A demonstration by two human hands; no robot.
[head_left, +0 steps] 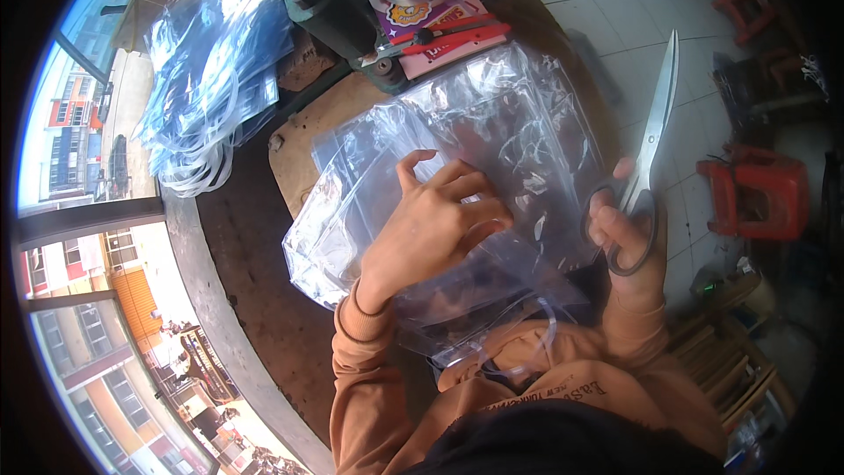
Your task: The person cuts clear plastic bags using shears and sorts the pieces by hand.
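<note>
Scissors with dark handles and long silver blades (655, 132) are in my right hand (622, 224), with my fingers through the handle loops. The blades lie together and point away from me, off to the right of the table. My left hand (440, 211) is over a stack of clear plastic sheets or bags (519, 141), its fingers bent but apart. No plastic shows pinched between them. The sheets are shiny and creased, and their near part drapes toward my lap. A pale strap-like loop of clear plastic (549, 330) hangs against my sweatshirt.
Past the sheets stands a dark green machine (338, 22), beside a red-handled tool (448, 35) and a pink printed packet (453, 57). Clear plastic pieces with strap loops (215, 79) pile up at the far left. Red stools (758, 193) stand on the tiled floor at right.
</note>
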